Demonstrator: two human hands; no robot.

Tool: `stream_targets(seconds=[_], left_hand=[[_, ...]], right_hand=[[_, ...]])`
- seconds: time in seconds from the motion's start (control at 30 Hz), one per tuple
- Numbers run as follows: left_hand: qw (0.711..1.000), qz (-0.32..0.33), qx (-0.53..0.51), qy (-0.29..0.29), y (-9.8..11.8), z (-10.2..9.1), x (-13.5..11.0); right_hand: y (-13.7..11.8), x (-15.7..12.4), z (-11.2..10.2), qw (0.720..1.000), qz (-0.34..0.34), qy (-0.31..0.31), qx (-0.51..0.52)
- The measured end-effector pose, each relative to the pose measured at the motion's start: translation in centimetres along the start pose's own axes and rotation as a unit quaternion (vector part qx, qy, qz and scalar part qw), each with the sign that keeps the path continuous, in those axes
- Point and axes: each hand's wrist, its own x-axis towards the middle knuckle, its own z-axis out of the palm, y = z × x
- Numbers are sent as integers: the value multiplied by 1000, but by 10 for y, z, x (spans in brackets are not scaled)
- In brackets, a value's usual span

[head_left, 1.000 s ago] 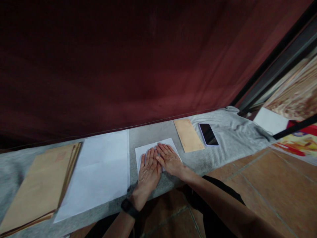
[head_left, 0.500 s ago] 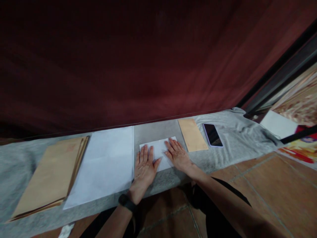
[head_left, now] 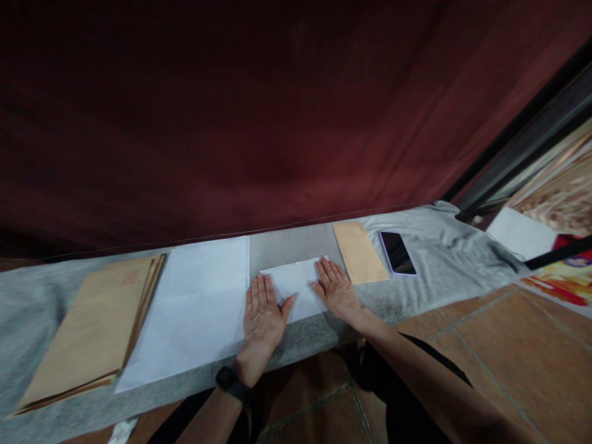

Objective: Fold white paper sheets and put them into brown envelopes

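A folded white sheet of paper (head_left: 298, 287) lies flat on the grey cloth in front of me. My left hand (head_left: 264, 314) rests flat at its left edge, fingers stretched out and the thumb over the paper. On the paper's right edge lies my right hand (head_left: 337, 290), palm down with the fingers extended. Left of my hands is a stack of large white paper (head_left: 194, 308). Just beyond my right hand sits a small tan envelope (head_left: 361, 251). Neither hand grips anything.
A pile of large brown envelopes (head_left: 92, 327) lies at the far left. A phone (head_left: 398, 253) in a purple case is right of the small envelope. Grey cloth (head_left: 444, 253) covers the narrow surface, and a dark red wall-like panel (head_left: 296, 123) rises behind it.
My left hand has slid left, from on the paper to its left edge. My right hand has shifted slightly right toward the paper's other edge.
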Motion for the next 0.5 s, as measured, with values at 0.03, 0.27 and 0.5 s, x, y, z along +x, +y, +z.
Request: stream_targets(seconds=[0.03,0.27,0.5], left_hand=[[1000,7,-1,6,1,-2,0],[988,143,-41,-30,21,-10,-13],[988,144,-31,-56,16,-8,-17]], right_hand=[[0,0,0,1000,0,2,-1],[0,0,-2,1000,-6,12,11],[2,0,-3,1000,-3,1,25]])
